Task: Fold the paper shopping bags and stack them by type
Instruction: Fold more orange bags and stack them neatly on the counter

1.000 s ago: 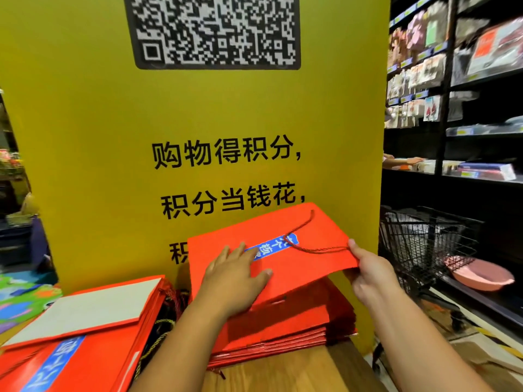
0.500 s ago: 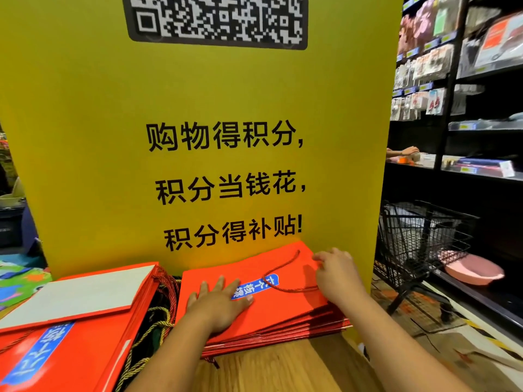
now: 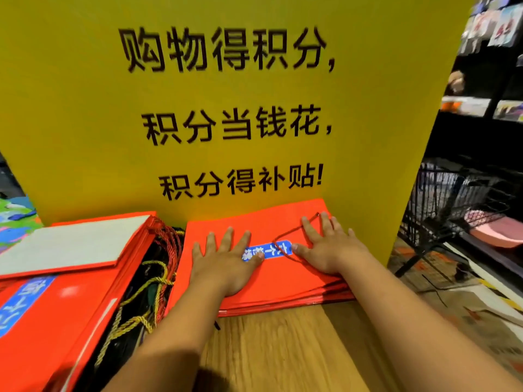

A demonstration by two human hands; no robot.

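While both of my palms are lying flat on it, the top flat-folded red paper shopping bag [image 3: 254,222] is sitting on a low stack of matching folded red paper bags [image 3: 311,299] at my twelve o'clock, right against the foot of the tall yellow board with black printed characters [image 3: 85,108]. My left hand [image 3: 226,261] is pressing down on the bag's nine o'clock half, fingers straight and spread, gripping nothing. Its thumb is touching the end of the blue rectangular label with white lettering [image 3: 278,250] at the bag's middle. My right hand [image 3: 328,250] is pressing on the three o'clock half, fingers likewise straight and fanned out, also gripping nothing. The thin red cord handle [image 3: 294,227] is looping past its fingers, over the label's three o'clock end and by the thumb.

The stack is resting on the light wooden tabletop [image 3: 277,343], its near edges fanning slightly at five o'clock. At my nine o'clock a pile of larger red paper bags [image 3: 51,321] is lying with a pale grey rectangular panel [image 3: 70,241] facing up on top. A tangle of gold and red rope handles [image 3: 147,292] is spilling out between that pile and my stack. At my three o'clock, off the table, a black wire basket [image 3: 458,199] is standing near a pink shallow tray [image 3: 498,233].
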